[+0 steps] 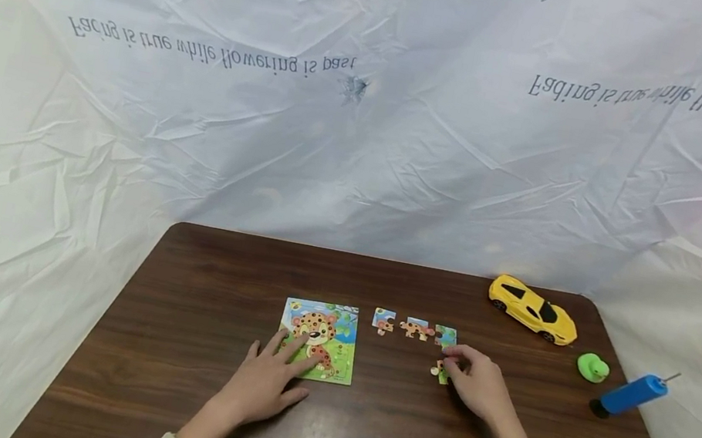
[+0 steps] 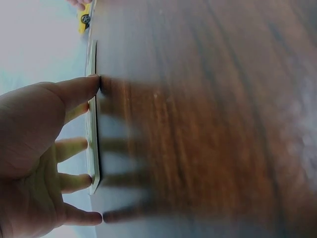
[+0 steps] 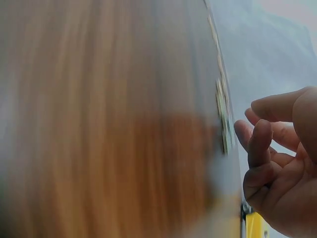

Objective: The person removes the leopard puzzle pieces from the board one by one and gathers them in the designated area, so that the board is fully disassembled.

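A square jigsaw board (image 1: 336, 371) with a spotted leopard on it lies on the table's middle. My left hand (image 1: 264, 384) rests on its lower left part with the fingers spread, and the thumb (image 2: 81, 91) is at the near edge. To the right, my right hand (image 1: 482, 387) hovers by the loose puzzle pieces, its fingers loosely bent and nothing showing between them. Its fingertips overlap a green-and-white piece (image 1: 442, 374) and sit just below a blue-green piece (image 1: 445, 336). Farther left lie an orange spotted piece (image 1: 416, 328) and a blue piece (image 1: 385, 319).
A yellow toy car (image 1: 532, 310) stands at the table's back right. Nearer are a green rubber duck (image 1: 593, 367) and a blue hand pump (image 1: 633, 396) with a thin needle. White printed cloth (image 1: 349, 148) hangs around the brown wooden table (image 1: 206, 280).
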Motion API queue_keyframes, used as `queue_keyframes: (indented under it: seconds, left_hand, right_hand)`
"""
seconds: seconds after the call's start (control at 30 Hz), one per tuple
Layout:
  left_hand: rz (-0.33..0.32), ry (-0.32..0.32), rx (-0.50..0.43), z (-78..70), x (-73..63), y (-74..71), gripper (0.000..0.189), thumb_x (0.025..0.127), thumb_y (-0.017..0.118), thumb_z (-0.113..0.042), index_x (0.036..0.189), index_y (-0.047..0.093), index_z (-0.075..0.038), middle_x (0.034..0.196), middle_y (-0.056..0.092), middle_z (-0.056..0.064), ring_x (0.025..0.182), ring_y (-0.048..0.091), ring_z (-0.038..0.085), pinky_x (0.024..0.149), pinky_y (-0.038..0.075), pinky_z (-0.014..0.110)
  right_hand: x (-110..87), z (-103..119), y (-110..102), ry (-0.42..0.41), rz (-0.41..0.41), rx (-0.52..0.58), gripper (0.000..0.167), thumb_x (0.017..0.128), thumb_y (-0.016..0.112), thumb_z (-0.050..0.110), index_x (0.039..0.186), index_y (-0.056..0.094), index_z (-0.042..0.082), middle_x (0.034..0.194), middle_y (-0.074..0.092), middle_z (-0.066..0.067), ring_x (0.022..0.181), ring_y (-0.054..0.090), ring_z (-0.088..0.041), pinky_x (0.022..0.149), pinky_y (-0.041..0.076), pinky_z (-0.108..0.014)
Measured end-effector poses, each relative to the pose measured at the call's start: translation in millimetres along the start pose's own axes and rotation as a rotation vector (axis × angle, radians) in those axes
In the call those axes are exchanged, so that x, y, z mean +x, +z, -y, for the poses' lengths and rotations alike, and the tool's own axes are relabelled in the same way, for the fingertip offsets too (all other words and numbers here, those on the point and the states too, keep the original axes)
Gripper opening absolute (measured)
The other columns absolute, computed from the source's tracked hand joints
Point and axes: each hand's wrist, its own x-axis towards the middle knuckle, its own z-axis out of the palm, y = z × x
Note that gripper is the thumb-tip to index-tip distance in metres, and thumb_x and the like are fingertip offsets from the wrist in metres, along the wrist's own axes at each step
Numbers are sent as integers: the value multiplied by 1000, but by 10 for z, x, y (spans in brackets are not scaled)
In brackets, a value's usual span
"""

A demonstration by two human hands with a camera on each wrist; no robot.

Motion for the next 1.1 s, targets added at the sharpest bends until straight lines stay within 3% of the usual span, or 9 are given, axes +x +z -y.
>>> queue_keyframes:
  seconds: [0.3,0.6,0.73,0.93,1.1]
  left_hand:
    - [1,-36,-6,50,-48,-32,56,102,64,-50,154,54,-31,165,35,14,147,29,54,102,32,81]
    - [21,-30,-20,62,-64,-59,57,101,66,-47,154,55,-30,165,35,16,145,31,57,100,33,81]
    - [30,-35,-14,66,-64,-49,57,102,65,-49,154,54,-31,166,33,15,146,31,56,101,34,80]
    - [24,-31,-10,79,-68,-35,57,102,65,-48,155,53,-31,166,33,15,145,31,56,100,34,81]
    - [16,-26,4,79,-61,-14,58,103,63,-49,157,49,-35,167,33,14,146,31,55,100,34,81]
  right_hand:
    - [88,426,406,-80,15,46,15,100,71,16,114,76,14,96,70,4,63,54,-15,60,45,-32]
    - [161,830,867,-175,81,62,17,99,75,23,115,76,19,96,68,11,65,55,-10,63,47,-32]
    - [200,973,1046,-253,126,52,22,100,73,23,119,75,15,101,68,7,74,59,-10,70,51,-34]
    - [257,1180,1236,-325,177,-34,32,99,73,28,127,73,11,117,68,-4,103,66,-22,87,55,-46]
    - [313,1261,1348,-327,187,-81,36,98,75,32,129,73,13,121,66,-5,106,66,-25,88,55,-48]
